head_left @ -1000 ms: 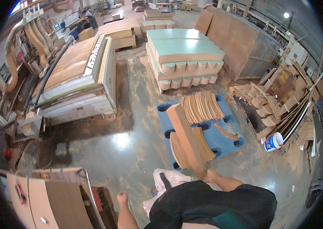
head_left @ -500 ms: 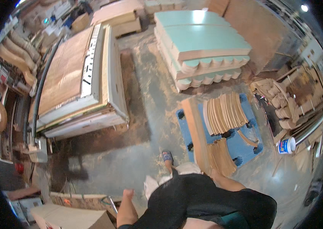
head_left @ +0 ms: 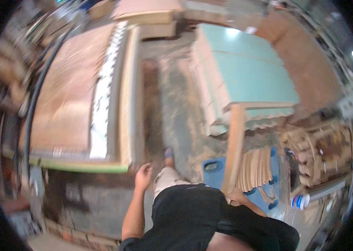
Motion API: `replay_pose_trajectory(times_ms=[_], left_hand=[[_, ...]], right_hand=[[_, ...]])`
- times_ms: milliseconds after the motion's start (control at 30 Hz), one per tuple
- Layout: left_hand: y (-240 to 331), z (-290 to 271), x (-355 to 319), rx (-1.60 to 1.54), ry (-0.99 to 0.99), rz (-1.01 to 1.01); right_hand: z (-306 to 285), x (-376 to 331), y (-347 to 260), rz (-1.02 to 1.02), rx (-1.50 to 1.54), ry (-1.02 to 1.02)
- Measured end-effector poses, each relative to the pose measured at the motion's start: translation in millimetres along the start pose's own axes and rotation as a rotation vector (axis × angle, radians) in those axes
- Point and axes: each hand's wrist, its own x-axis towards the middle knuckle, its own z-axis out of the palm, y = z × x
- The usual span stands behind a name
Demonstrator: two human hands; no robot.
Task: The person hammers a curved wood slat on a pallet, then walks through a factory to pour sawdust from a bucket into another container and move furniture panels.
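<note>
My right hand grips the near end of a long, slightly curved wooden board, which points away from me. Several short curved wooden strips lie side by side on a blue plastic pallet, just right of that board. My left hand hangs forward at my left side, close to the near right corner of a large flat-topped stack. Nothing shows in it, but motion blurs its fingers.
Ahead to the right stands a tall stack of pale green sheets with scalloped edges below. Bundled wooden pieces and a white-and-blue bucket are at the right. A dusty floor strip runs between the two big stacks.
The long board has come up off the pallet in my right hand, its far end now before the green stack. I have moved forward, and my left hand has risen.
</note>
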Motion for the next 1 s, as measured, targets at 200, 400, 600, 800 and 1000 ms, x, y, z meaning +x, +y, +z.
replay_pose_trajectory(times_ms=[200, 400, 600, 800, 1000], left_hand=[[141.5, -11.3, 256.4, -0.165, -0.08, 0.11], [308.8, -21.2, 482.8, 0.003, -0.235, 0.34], [363.9, -38.3, 702.7, 0.069, -0.242, 0.313], [371.7, -57.4, 873.8, 0.052, -0.192, 0.245], [367.4, -81.0, 1038.2, 0.063, -0.197, 0.134]], right_hand=[[-167.1, 80.4, -133.8, 0.169, 0.192, 0.018], [-174.8, 232.3, -152.7, 0.185, 1.067, -0.004], [-299.3, 354.7, -275.6, 0.126, 0.09, 0.006], [-503.6, 455.2, -401.1, 0.204, 0.277, 0.026], [-665.5, 568.2, -462.2, 0.337, 0.428, 0.069]])
